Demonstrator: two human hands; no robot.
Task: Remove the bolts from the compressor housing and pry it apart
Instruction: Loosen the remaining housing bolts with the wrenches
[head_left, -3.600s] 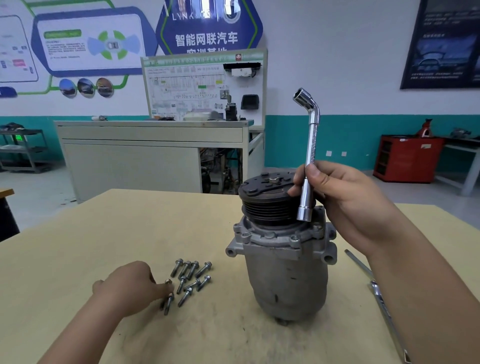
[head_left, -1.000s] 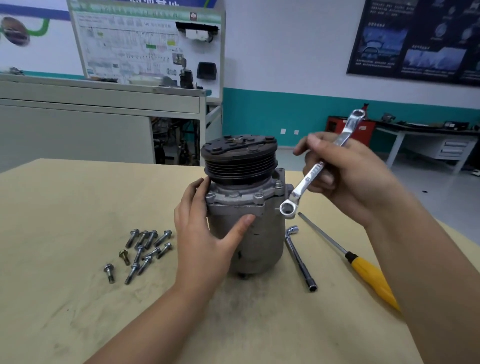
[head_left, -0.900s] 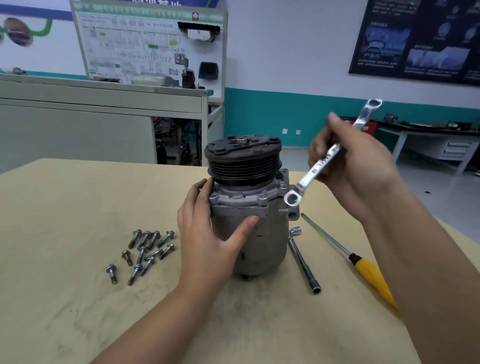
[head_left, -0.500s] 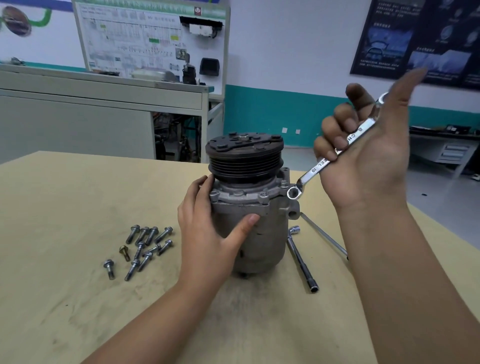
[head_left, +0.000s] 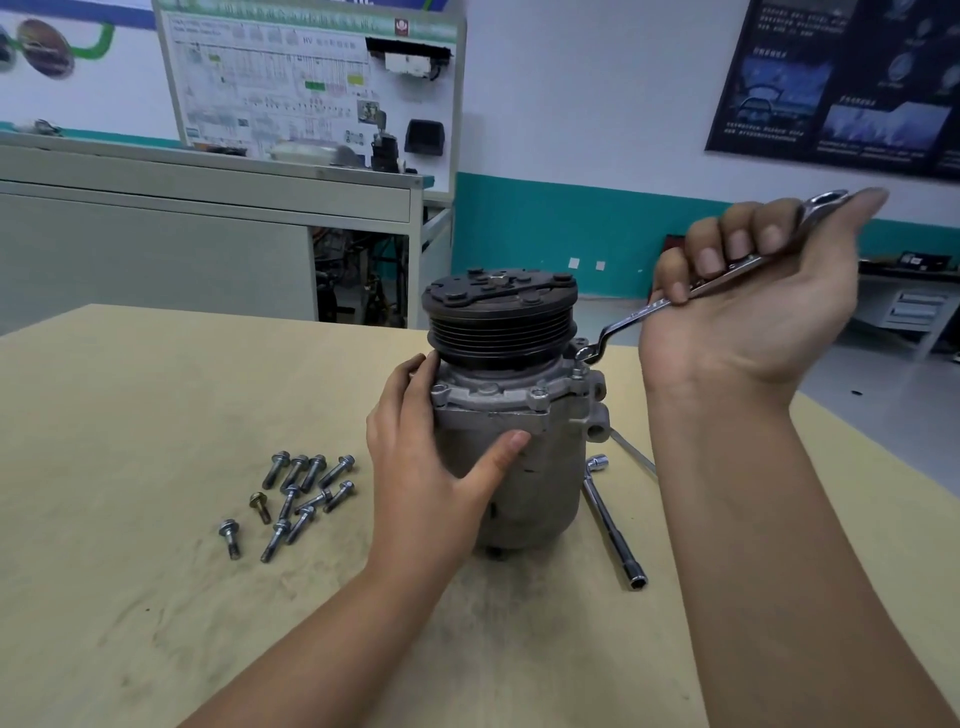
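1. The compressor housing (head_left: 540, 467) stands upright on the table (head_left: 130, 415), its black grooved pulley (head_left: 501, 322) on top, held between the fingers of the left hand (head_left: 426, 467) and its thumb.
2. Two bolts (head_left: 537, 397) sit in the housing's flange just above the left thumb; a further one sits under the wrench's ring, beyond the left fingers.
3. The left hand grips the housing from its left side. The thumb lies across the front of the grey body, and the fingers (head_left: 415, 374) wrap round the far side with their tips reaching the lower edge of the pulley.
4. The right hand (head_left: 753, 317) is raised to the right of the pulley, palm turned toward the camera. Its fingers (head_left: 711, 260) are curled closed over the shaft of a wrench (head_left: 623, 325), and the thumb lies straight along the tool's upper end.
5. The wrench slopes down from those fingers to the housing, where its ring end sits on the flange at the right rear.
6. Loose bolts (head_left: 301, 493) lie in a cluster on the table to the left of the left hand, apart from it.
7. Below the right hand, just beside the housing's base, an L-shaped socket wrench (head_left: 613, 525) lies flat on the table.
8. A thin metal shaft (head_left: 631, 452) lies beside it and runs under the right forearm; what tool it belongs to cannot be told.
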